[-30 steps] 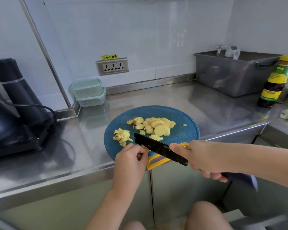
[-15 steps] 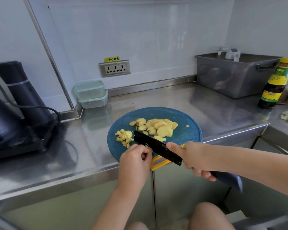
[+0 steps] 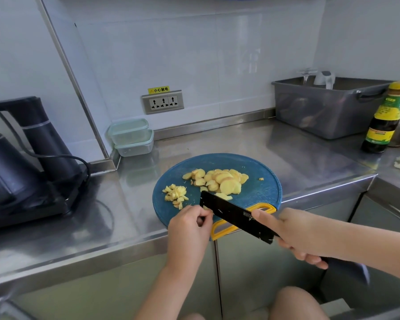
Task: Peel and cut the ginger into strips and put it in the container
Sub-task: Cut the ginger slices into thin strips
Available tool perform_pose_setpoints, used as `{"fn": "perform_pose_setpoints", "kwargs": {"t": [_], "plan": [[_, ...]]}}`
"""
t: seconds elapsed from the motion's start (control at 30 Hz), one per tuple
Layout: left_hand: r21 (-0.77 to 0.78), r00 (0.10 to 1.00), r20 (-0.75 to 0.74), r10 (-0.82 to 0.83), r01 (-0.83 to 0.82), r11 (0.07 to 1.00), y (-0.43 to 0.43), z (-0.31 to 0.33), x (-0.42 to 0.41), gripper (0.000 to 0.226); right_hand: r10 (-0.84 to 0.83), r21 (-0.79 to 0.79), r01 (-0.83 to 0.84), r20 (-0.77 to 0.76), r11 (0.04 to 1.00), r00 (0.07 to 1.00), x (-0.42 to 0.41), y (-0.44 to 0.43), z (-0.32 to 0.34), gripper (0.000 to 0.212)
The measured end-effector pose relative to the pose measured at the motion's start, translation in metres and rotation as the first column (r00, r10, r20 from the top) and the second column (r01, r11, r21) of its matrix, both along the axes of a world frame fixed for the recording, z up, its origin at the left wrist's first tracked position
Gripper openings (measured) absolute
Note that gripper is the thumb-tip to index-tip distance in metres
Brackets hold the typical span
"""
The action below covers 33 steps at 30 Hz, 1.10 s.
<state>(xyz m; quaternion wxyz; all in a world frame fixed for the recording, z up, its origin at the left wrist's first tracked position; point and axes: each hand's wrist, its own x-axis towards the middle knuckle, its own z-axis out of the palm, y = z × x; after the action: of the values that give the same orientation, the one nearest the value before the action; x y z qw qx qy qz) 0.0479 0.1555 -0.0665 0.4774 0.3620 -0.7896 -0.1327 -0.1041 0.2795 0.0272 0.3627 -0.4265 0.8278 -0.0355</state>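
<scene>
A round blue cutting board (image 3: 259,195) with a yellow handle lies at the counter's front edge. On it sit a heap of yellow ginger slices (image 3: 219,181) and, to their left, a small pile of cut ginger strips (image 3: 174,194). My right hand (image 3: 293,234) grips a black knife (image 3: 236,215) whose blade points left across the board's near part. My left hand (image 3: 189,227) has its fingers curled right at the blade's tip, pinching something small that is mostly hidden. Two stacked lidded plastic containers (image 3: 132,137) stand at the back by the wall.
A black kettle on its base (image 3: 21,172) with a cord fills the left of the steel counter (image 3: 286,153). A grey bin (image 3: 328,109) sits at the back right, and a dark sauce bottle (image 3: 386,118) stands to its right. A wall socket (image 3: 163,102) is above the containers.
Both hands and the knife stay over the board's near edge with only slight shifts. The ginger piles look unchanged.
</scene>
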Motion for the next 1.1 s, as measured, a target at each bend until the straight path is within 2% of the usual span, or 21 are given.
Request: {"fn": "perform_pose_setpoints", "kwargs": {"t": [0.03,0.07,0.1,0.2,0.27,0.3,0.47,0.53,0.63,0.7,0.9,0.97,1.03,1.1], "plan": [[0.001,1.000,0.004,0.005,-0.005,1.000,0.000,0.000,0.000,0.018,0.039,-0.001,-0.039,-0.124,0.999,0.991,0.002,-0.001,-0.001,0.051],[0.002,1.000,0.008,0.006,-0.006,1.000,-0.001,0.000,0.000,0.018,0.051,-0.042,-0.060,-0.184,0.997,0.982,0.001,-0.004,-0.002,0.038],[0.004,1.000,0.013,0.004,-0.004,1.000,-0.001,0.000,0.000,0.018,0.047,-0.075,-0.062,-0.197,0.995,0.979,0.000,-0.006,-0.003,0.034],[0.007,1.000,0.020,-0.004,0.004,1.000,-0.001,-0.001,0.000,0.018,0.056,-0.046,-0.066,-0.197,0.997,0.979,-0.006,0.000,0.002,0.035],[0.009,1.000,0.008,-0.003,0.003,1.000,-0.001,-0.001,0.000,0.018,0.097,-0.005,-0.101,-0.221,0.995,0.970,-0.007,0.003,0.008,0.057],[0.010,1.000,0.000,-0.003,0.003,1.000,-0.002,-0.002,0.000,0.019,0.098,0.002,-0.100,-0.219,0.995,0.971,-0.007,0.005,0.011,0.061],[-0.002,1.000,0.006,-0.011,0.011,1.000,-0.002,-0.003,0.001,0.017,0.071,-0.121,-0.095,-0.191,0.988,0.979,-0.004,0.009,0.004,0.051],[-0.013,1.000,0.012,-0.010,0.010,1.000,-0.002,-0.003,0.001,0.016,0.061,-0.188,-0.092,-0.162,0.978,0.985,-0.007,0.005,-0.010,0.059],[-0.019,1.000,0.007,-0.015,0.015,1.000,-0.002,-0.003,0.001,0.017,0.011,-0.229,-0.013,-0.008,0.973,1.000,-0.012,-0.001,-0.019,0.064],[-0.011,1.000,0.004,-0.013,0.013,1.000,-0.003,-0.004,0.001,0.016,-0.040,-0.218,0.059,0.093,0.974,0.995,-0.016,0.000,-0.015,0.063],[-0.023,1.000,0.004,-0.018,0.018,1.000,-0.002,-0.004,0.001,0.014,-0.088,-0.164,0.107,0.118,0.981,0.989,-0.018,0.005,-0.007,0.065],[-0.033,1.000,0.005,-0.022,0.022,0.999,-0.002,-0.005,0.002,0.013,-0.103,-0.036,0.110,0.155,0.993,0.982,-0.014,0.002,-0.003,0.067],[-0.041,1.000,0.005,-0.029,0.029,0.999,-0.002,-0.005,0.002,0.013,-0.081,0.099,0.068,0.125,0.993,0.989,-0.004,0.002,0.004,0.062],[-0.046,0.999,0.009,-0.031,0.031,0.998,-0.003,-0.005,0.002,0.013,-0.028,0.059,0.024,0.072,0.998,0.997,0.001,0.003,0.012,0.055]]}}
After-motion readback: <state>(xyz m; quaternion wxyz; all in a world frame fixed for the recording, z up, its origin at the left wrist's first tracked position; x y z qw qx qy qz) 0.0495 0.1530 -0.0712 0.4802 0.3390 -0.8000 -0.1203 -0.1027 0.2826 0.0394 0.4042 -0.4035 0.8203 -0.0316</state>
